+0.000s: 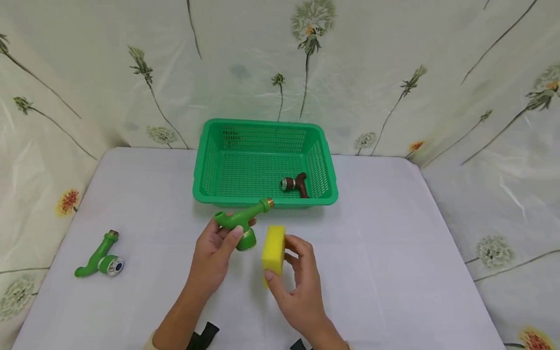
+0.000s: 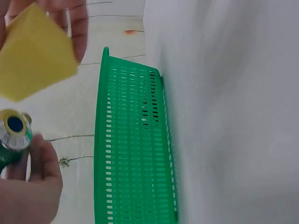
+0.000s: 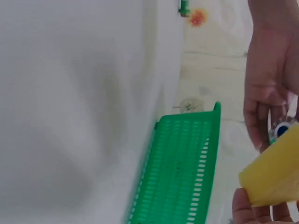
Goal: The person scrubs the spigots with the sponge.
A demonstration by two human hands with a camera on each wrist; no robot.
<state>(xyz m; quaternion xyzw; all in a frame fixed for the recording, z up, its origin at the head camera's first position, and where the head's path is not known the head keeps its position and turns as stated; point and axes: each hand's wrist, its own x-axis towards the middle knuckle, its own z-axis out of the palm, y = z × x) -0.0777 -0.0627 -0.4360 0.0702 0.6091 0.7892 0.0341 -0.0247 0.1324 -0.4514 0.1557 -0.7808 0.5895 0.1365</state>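
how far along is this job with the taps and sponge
Likely done: the brown branched tap, lying in the green plastic mesh basket. In hand: left hand holds a green branched tap, right hand a yellow block-shaped sponge. Apparently remaining: the second green branched tap, lying on the white table.

- No text, label, brand, number or sign readable in any view.
- Green tap [image 1: 242, 218] held in the left hand [image 1: 214, 253]: pale end ring [image 2: 17, 141], seen from the left wrist, carries small dark marks. Blurred; can't tell if lettering or just pattern.
- Second green tap [image 1: 95, 260], out to the left of the left hand: dark marks on its silvery end ring [image 1: 112, 268], too small to make out.
- Brown tap [image 1: 301, 184], beyond the right hand [image 1: 302, 284]: silvery end face [image 1: 283, 184] with dark detail, too small to make out.
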